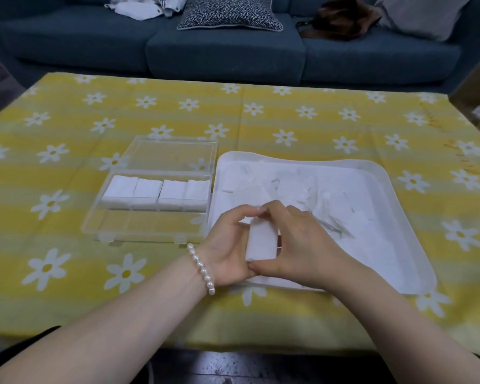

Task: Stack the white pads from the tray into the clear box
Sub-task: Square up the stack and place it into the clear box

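Note:
A stack of white pads (pixel 262 241) is held on edge between both hands, above the near left corner of the white tray (pixel 383 178). My left hand (pixel 229 246) cups its left side and my right hand (pixel 299 245) presses its right side and near end. More loose white pads (pixel 297 189) lie scattered in the tray. Left of the tray the clear box (pixel 147 231) lies with its lid (pixel 169 153) folded back. Several stacks of white pads (pixel 155 194) fill the box's far row, and its near row holds none.
A yellow tablecloth with white daisies (pixel 316 120) covers the table. Behind it stands a dark blue sofa (pixel 227 48) with a patterned cushion (pixel 230 12), white cloth and a brown bag (pixel 341 20). The table's near edge (pixel 233 346) runs just below my forearms.

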Motion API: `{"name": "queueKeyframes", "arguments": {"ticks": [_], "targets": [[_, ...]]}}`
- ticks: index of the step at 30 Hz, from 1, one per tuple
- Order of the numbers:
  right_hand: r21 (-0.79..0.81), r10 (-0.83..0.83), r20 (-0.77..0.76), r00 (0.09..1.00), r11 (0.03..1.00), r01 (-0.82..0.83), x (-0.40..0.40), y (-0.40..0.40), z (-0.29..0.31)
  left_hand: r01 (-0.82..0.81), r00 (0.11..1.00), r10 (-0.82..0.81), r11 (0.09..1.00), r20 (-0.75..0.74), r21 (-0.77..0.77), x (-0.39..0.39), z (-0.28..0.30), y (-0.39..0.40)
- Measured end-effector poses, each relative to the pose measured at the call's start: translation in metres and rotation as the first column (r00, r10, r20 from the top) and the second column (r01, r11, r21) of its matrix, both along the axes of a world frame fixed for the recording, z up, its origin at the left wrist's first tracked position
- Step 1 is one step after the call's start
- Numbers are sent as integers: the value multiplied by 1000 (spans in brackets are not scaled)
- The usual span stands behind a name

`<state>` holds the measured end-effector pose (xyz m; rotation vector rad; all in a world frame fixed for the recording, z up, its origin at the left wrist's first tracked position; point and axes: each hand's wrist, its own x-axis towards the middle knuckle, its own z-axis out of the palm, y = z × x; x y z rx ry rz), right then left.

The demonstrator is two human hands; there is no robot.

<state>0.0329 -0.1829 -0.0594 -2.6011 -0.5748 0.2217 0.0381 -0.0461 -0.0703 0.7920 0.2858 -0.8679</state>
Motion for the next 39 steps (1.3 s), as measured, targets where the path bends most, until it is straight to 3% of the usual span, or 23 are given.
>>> {"name": "queueKeyframes", "arguments": {"ticks": [4,9,14,17,21,26,31,35,39], "targets": [[3,-53,-31,998,999,53,2,-6,7,44,999,-44,998,21,-33,2,-3,1],[77,-22,-105,994,997,31,4,-8,9,57,998,-60,996,35,73,4,-4,-1],[279,-323,-46,945,904,323,29,-41,11,-211,977,211,977,-24,27,26,8,24],[192,-420,-7,907,890,413,37,-56,6,-302,953,302,953,12,31,35,14,39],[11,-340,-75,937,940,342,37,-47,-3,-338,938,328,938,116,83,36,17,44],[-64,-279,-167,946,960,272,32,-23,-17,-330,943,325,942,74,57,35,18,41],[-190,-290,-165,943,947,258,31,-10,-30,-352,935,349,935,59,43,36,18,44],[-137,-298,-199,934,952,275,33,-14,-26,-360,933,359,932,33,44,39,18,47],[-5,-285,-59,957,959,285,33,-13,-28,-391,920,391,920,7,23,42,17,49]]}}
